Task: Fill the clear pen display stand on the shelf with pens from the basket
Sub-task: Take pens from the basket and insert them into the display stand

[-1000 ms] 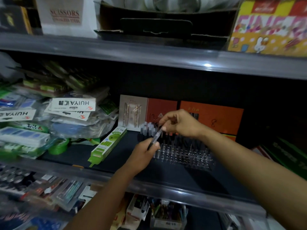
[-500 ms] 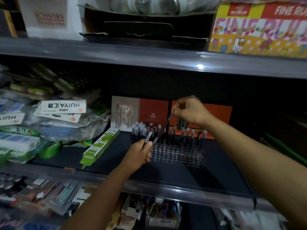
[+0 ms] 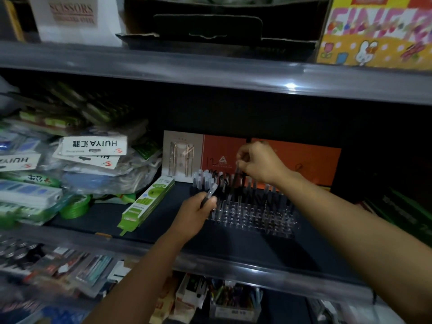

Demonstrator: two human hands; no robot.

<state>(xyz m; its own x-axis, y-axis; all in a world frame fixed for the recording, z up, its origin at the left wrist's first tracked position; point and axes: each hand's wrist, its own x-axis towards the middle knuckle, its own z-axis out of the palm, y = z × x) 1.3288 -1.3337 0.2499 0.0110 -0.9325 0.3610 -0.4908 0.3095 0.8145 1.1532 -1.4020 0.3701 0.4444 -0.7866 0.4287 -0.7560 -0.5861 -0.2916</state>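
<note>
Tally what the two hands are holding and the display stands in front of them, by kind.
Pens held in the left hand: 1
Pens pinched by the right hand: 1
Clear display stands: 1
Total: 3

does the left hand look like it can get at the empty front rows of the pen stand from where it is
Probably yes. The left hand grips a pen right beside the clear stand, whose front holes look empty and uncovered. The right hand works over the back rows, out of the way.
</note>
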